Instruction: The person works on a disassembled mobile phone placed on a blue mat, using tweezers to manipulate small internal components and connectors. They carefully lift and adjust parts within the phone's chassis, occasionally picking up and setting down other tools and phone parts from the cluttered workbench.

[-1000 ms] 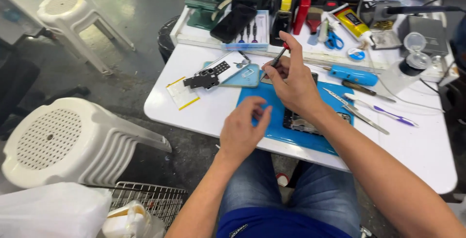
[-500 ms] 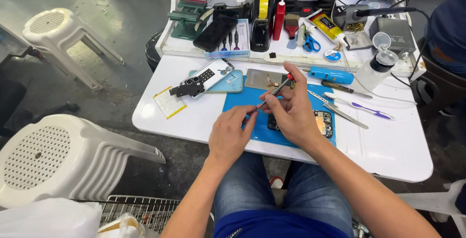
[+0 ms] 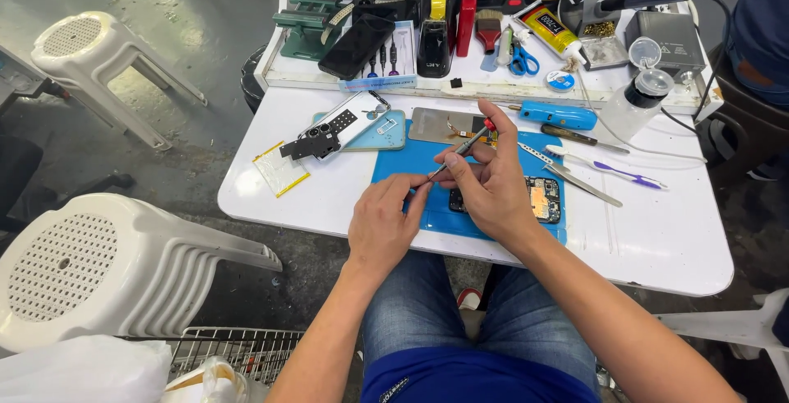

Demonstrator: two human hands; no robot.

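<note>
Right hand pinches a small screwdriver mid-frame over the opened phone on the blue mat; left hand curls at its tip. One slip could probably gouge the board.

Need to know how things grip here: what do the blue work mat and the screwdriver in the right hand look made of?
Blue mat: probably silicone or rubber, matte, lying flat with no glare. Screwdriver in the right hand: thin shaft looks metal, grey; red end cap looks plastic.
</note>
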